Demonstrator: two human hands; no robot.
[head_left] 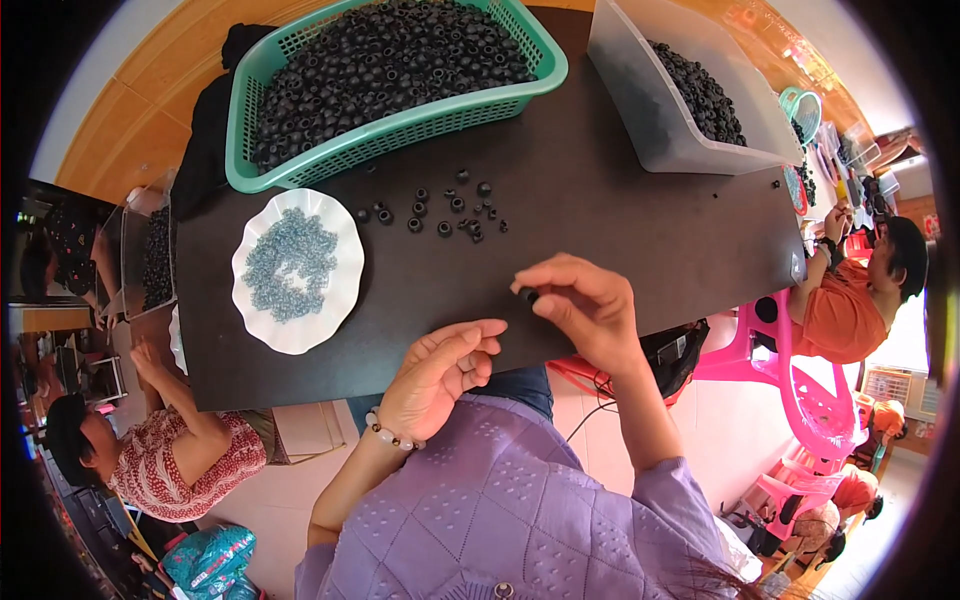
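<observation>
The right hand (585, 305) pinches a small black ring (528, 296) between thumb and fingertips, tips clamped on it, held up over the dark table (640, 230) where it is easy to see. The left hand (445, 370) rests just beside it, fingers loosely curled and empty. Beyond the fingertips lie loose black rings (445, 208), within reach; left of them sits a white dish (345, 300) of pale beads (290, 262).

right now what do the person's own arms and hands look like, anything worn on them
Both hands are bare, no gloves. The left hand has a bracelet of pale round beads with a few darker ones at the wrist. The right hand wears nothing that shows. The forearms are uncovered; lilac knitted sleeves with a raised dot pattern are pushed up toward the elbows.
</observation>
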